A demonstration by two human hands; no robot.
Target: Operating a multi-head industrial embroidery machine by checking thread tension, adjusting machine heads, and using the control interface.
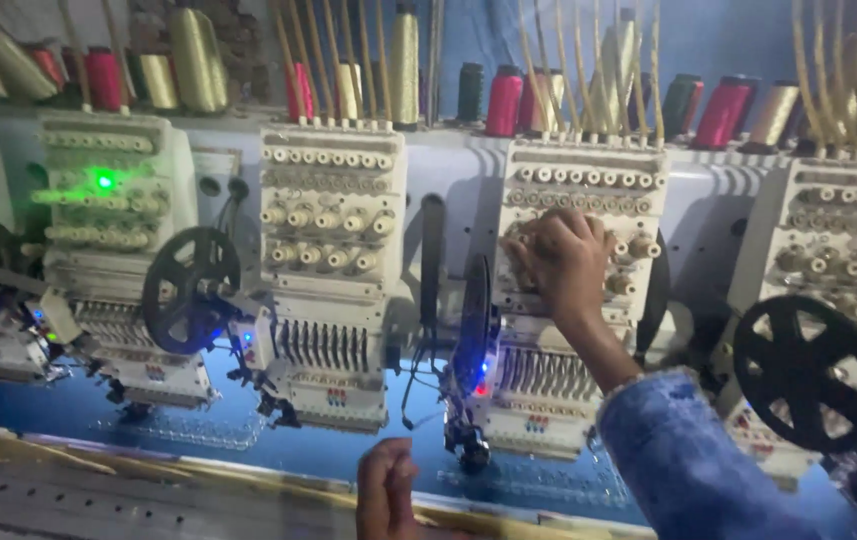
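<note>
Cream plastic tension knobs (pixel 620 262) on third embroidery head (pixel 573 290), under right hand (pixel 558 262), fingers curled onto them. Probably stiff, small, light; best pinched at rims, thread beside them fragile. Left hand (pixel 386 490) low, loosely fisted, holding nothing visible.

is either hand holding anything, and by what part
Right hand presses on the tension knobs of an embroidery head; a grip cannot be told. Left hand is a closed fist, nothing visible in it.

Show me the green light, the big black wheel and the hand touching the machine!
green light (pixel 104 181), head view, glowing centre.
big black wheel (pixel 810 372), head view, hub.
right hand (pixel 560 262), head view, back of the hand.
</note>
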